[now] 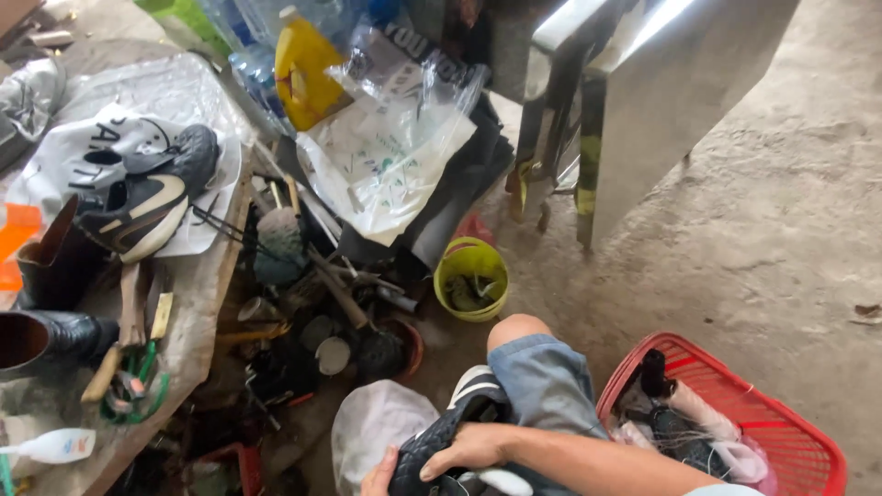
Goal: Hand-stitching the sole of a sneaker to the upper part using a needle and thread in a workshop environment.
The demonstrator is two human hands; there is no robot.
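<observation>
A black shoe [424,448] with a quilted upper and white stripes rests on my lap at the bottom centre. My right hand [470,447] lies across its top and grips it, the forearm coming in from the lower right. My left hand [378,479] holds the shoe's near end from below; only its fingers show at the frame's edge. My knee in grey-blue shorts [542,372] is just behind the shoe.
A red plastic basket [801,439] with shoes and cloth stands at my right. A yellow-green bucket [470,262], a white bag [372,418] and heaped tools lie ahead. On the left bench are a black sneaker [138,213] and a black boot [50,338]. A metal stand [643,101] is behind.
</observation>
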